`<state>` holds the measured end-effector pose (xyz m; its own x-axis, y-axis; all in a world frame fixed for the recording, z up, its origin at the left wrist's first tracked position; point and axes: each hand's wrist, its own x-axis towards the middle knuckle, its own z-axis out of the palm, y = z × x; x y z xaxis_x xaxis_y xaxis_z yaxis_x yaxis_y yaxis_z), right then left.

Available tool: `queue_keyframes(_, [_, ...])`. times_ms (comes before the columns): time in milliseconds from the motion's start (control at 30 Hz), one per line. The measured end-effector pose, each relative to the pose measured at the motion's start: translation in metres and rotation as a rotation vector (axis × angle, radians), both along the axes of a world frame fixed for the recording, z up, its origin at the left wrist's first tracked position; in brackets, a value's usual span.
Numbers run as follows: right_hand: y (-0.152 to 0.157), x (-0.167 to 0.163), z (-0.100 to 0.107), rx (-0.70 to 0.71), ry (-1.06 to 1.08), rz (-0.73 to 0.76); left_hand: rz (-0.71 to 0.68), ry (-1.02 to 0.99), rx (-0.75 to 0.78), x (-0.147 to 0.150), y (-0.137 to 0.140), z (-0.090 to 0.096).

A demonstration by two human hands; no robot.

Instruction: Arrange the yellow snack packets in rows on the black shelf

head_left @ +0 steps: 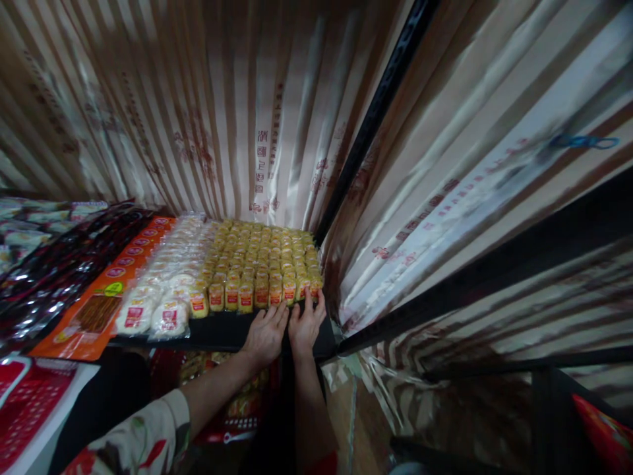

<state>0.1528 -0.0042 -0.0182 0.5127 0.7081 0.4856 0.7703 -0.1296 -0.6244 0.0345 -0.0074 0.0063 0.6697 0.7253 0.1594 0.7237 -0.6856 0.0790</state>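
- At the front edge of the dark shelf, near its right corner, the left hand lies flat, palm down and fingers loose, the fingertips touching the front row of small yellow plastic-wrapped snack packs with red labels; it grasps nothing.
- Just beside it, the right hand rests the same way, released and spread, its fingertips against the rightmost packs of that front row, apparently pressing the row in so that it sits square.
- The yellow packs stand upright in close rows from the front edge back to the rear of the shelf, filling its right part up to the black upright post; packed this tight, they seem to hold one another up with their labels facing out.
- To their left, touching them, lie rows of pale white rounded pouches with red labels, overlapping like tiles towards the back.
- Further left, flat orange packets with a window showing brown strips lie in a lapped line, then glossy black and dark-red packets towards the left end of the shelf.
- Behind and to the right hang folds of shiny beige printed plastic sheeting.
- A floral patterned sleeve covers the left forearm.
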Motion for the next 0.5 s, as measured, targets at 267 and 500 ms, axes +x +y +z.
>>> queue_keyframes(267, [-0.0009, -0.0006, -0.0021, 0.010, -0.018, -0.004, 0.004, -0.003, -0.040, 0.0003, 0.0036, 0.0077])
queue_keyframes(500, [-0.0010, -0.0013, -0.0006, -0.006, -0.033, -0.021, 0.013, -0.042, -0.035, 0.0016, 0.0064, 0.0052])
